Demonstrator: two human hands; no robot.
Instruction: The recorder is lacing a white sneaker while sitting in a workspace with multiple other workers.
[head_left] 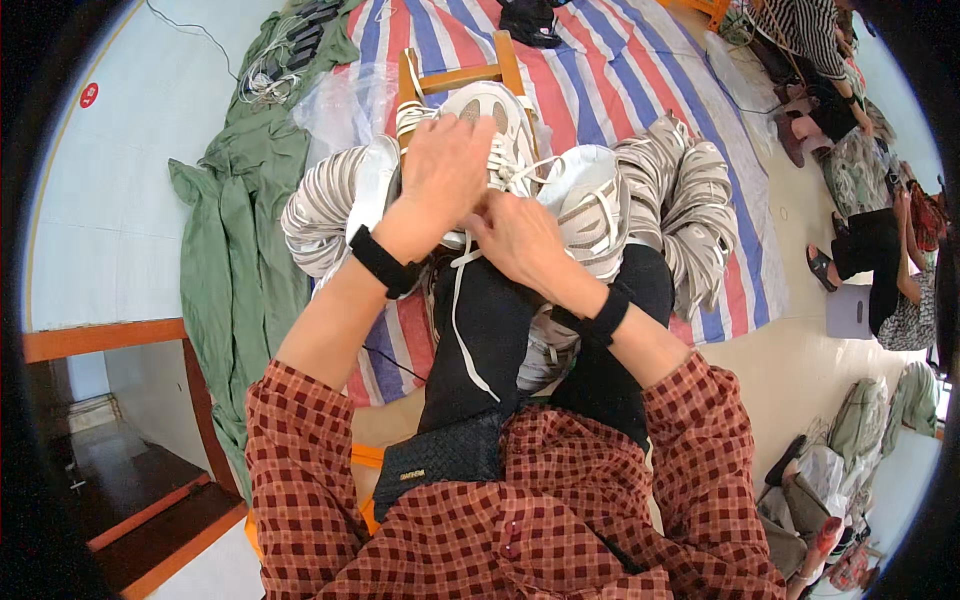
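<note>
A beige-and-white sneaker [515, 115] rests toe away from me against a small wooden frame [455, 78]. My left hand [447, 165] lies over its lacing, fingers curled in, the fingertips partly hidden. Just below and to the right, my right hand [522, 238] pinches at the white shoelace [462, 320], thumb and fingers close together beside the left wrist. One lace end hangs down over my black trouser leg; other loops lie loose along the sneaker's right side. Another sneaker [590, 215] with loose laces sits right of my right hand.
Stacked shoe pieces [320, 210] lie left of my hands, and more stacks [695, 220] lie to the right. Underneath spreads a striped sheet [740, 230]. Green cloth [245, 230] drapes at left above a wooden-framed opening [130, 450]. Other people [880, 260] sit at the far right among bundles.
</note>
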